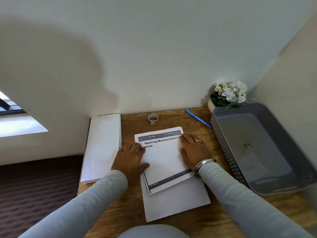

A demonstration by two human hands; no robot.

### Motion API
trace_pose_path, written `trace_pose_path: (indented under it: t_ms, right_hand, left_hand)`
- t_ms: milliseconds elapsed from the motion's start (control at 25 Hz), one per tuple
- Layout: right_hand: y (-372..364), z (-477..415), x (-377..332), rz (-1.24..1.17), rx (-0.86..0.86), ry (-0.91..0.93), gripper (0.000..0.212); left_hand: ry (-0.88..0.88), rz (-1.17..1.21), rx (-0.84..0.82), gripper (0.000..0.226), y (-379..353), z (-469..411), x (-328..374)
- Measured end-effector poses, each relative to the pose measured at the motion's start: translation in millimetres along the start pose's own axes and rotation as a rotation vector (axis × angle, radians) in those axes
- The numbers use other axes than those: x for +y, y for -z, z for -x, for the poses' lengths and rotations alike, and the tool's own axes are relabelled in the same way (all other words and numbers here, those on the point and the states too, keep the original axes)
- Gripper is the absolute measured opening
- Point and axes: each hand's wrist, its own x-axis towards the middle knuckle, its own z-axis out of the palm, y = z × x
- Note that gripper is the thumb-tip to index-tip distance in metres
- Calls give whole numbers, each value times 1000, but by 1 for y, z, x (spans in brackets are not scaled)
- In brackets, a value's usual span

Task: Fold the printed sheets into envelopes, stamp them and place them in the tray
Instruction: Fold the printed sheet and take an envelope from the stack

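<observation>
A printed sheet (164,160) lies folded over on the wooden desk (130,210), its header still showing at the far edge. It sits on a stack of white sheets (176,203). My left hand (131,158) presses flat on the fold's left edge. My right hand (193,150) presses flat on its right edge, fingers spread. A grey perforated tray (260,148) stands at the right with nothing in it. A pile of white envelopes (101,148) lies at the left.
A roll of clear tape (153,118) stands at the back of the desk. A blue pen (198,118) lies near the tray's far corner. White flowers in a pot (228,94) fill the back right corner. Walls close the back and right.
</observation>
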Motion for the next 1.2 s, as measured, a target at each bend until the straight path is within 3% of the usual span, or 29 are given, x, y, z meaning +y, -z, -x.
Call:
trace_pose_path:
  t_ms: [320,480,600,720,840,1000,1200]
  right_hand:
    - [19,-12,5,-50,-173,-34,81]
    - [36,-20,1,-41,-287,36,89]
    - [43,-23,-7,-1,-247,124,78]
    - [56,-20,-11,-15,-88,168,42]
    - [72,-15,-12,-57,27,214,17]
    - [72,-6,-14,-70,100,243,12]
    - [30,16,-2,-52,-68,255,27]
  left_hand:
    - [160,91,-180,92,16,-25,5]
    - [172,92,-221,88,22,-30,8]
    - [188,239,-102,65,22,-26,8]
    - [236,452,60,36,22,-18,5]
    - [231,547,150,26,21,-8,4]
    - [108,494,181,20,15,2,5]
    - [-105,315,40,31,-8,19,7]
